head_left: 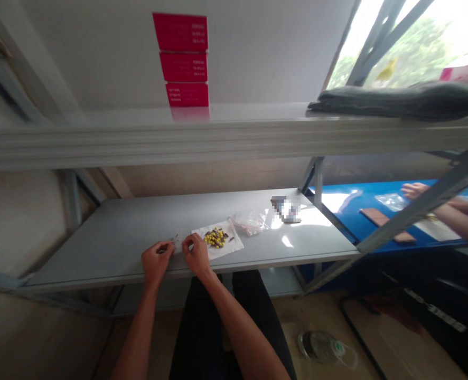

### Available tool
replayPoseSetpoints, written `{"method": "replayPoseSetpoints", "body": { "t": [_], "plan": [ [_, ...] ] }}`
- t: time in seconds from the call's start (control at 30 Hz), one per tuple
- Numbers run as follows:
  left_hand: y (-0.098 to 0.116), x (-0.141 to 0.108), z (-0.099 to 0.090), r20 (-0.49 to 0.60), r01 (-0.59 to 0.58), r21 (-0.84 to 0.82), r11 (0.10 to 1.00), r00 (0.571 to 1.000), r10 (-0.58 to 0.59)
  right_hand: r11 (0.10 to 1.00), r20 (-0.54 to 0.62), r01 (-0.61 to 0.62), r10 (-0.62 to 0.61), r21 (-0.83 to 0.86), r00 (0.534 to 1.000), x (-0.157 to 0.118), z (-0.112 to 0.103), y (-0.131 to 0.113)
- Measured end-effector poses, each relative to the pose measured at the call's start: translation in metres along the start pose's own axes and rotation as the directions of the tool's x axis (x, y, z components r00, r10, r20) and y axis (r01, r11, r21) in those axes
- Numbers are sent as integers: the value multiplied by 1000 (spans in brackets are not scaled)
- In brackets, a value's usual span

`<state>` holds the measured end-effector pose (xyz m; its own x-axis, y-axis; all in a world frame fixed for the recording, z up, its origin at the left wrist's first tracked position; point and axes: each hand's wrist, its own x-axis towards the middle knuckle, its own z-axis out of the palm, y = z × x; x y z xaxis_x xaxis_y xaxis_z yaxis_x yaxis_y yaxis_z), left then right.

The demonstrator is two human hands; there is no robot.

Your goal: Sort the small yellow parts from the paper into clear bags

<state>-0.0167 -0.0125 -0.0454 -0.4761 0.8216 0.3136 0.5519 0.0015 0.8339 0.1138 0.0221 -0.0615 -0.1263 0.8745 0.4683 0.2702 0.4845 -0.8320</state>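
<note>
Over the grey shelf (131, 227), my left hand (157, 261) and my right hand (197, 255) are close together, fingertips pinched. Between them is a thin see-through piece, which looks like a small clear plastic bag (177, 243); its outline is faint. Just right of my right hand lies a white sheet (218, 253), partly hidden behind that hand. A heap of small yellow and dark brown pieces (215, 237) rests on the sheet. Touching the sheet's far right side is a larger crumpled clear plastic bag (252, 222), with pinkish contents I cannot make out.
A blurred-out flat object (286, 209) lies at the shelf's right end. Red boxes (187, 66) and a folded dark cloth (396, 100) sit on the upper shelf. At right, another person's hand (414, 190) is over a blue table (345, 211). A clear bottle (321, 347) lies on the floor.
</note>
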Motion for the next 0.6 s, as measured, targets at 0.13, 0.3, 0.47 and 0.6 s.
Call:
{"method": "replayPoseSetpoints", "body": {
  "t": [0.13,0.3,0.47,0.6],
  "plan": [
    [-1,-2,0,18,-52,-9,999,998,52,996,-113,-86,84,-13,990,-2,3,-2],
    [-3,-1,-5,198,-260,-92,961,941,274,995,-138,-98,100,21,985,-5,2,-5],
    [-15,12,-2,99,-305,-106,946,944,315,986,-55,79,-71,147,996,-2,-4,-12],
    [-17,23,1,170,-102,-212,972,976,139,956,-11,166,-168,243,986,15,-12,-21]
  ]
}}
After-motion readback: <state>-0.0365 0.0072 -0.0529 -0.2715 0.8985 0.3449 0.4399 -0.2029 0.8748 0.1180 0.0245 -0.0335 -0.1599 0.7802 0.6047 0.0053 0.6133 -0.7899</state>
